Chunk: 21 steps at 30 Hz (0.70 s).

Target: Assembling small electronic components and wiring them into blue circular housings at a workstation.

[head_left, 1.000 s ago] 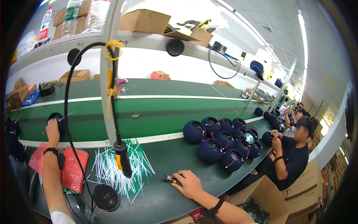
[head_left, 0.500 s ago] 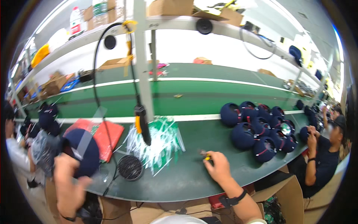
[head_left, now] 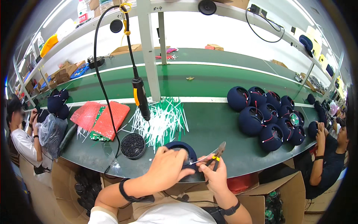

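A dark blue round shell (head_left: 191, 150) rests on the near edge of the bench in front of me. My left hand (head_left: 167, 166) is curled over its near side, fingers at the opening and partly blurred, thumb pointing right. Yellow-and-black cutting pliers (head_left: 216, 157) are gripped in my right hand (head_left: 216, 177), jaws pointing up and away. A thin white strip, probably a cable tie (head_left: 201, 159), runs from the shell to the right fingers beside the pliers. Beyond the shell lies a loose pile of white and green strips (head_left: 160, 123).
A round tub of small black parts (head_left: 132, 145) stands left of the strips. Above hangs a corded electric screwdriver (head_left: 140, 97). Red bubble-wrap packs (head_left: 115, 119) lie left; several dark blue shells (head_left: 251, 121) sit right. Open cartons (head_left: 285, 194) flank me; people work on both sides.
The dark blue shell and my left hand have come from the far left to the middle. My right hand has moved slightly left and nearer, bringing the pliers beside the shell. The view has shifted.
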{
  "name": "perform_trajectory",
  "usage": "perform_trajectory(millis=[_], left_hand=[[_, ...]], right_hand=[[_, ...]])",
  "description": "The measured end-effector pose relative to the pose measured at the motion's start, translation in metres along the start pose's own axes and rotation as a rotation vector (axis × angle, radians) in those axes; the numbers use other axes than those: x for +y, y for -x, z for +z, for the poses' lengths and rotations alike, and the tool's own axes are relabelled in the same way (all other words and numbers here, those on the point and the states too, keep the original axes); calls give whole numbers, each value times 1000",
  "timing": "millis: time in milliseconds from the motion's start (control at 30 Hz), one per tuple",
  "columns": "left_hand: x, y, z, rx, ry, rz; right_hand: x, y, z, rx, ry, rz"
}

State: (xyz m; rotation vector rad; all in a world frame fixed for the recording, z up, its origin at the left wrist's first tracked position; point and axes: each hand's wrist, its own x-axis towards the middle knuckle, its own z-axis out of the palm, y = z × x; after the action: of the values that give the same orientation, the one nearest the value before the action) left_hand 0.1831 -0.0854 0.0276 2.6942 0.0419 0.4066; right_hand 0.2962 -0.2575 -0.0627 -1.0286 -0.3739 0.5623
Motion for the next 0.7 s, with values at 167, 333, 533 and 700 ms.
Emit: perform_trajectory(millis=[167,333,533,700], left_hand=[[-3,-16,28,74,69,60],[-3,-18,27,35,218,10],[-6,-19,8,-96,279,13],[-7,-24,5,-143,330,-18]], right_hand=[[10,-8,9,50,-70,-65],[13,-10,11,60,-189,-59],[-14,8,-14,145,560,-290],[-41,31,-23,-88,1105,-300]])
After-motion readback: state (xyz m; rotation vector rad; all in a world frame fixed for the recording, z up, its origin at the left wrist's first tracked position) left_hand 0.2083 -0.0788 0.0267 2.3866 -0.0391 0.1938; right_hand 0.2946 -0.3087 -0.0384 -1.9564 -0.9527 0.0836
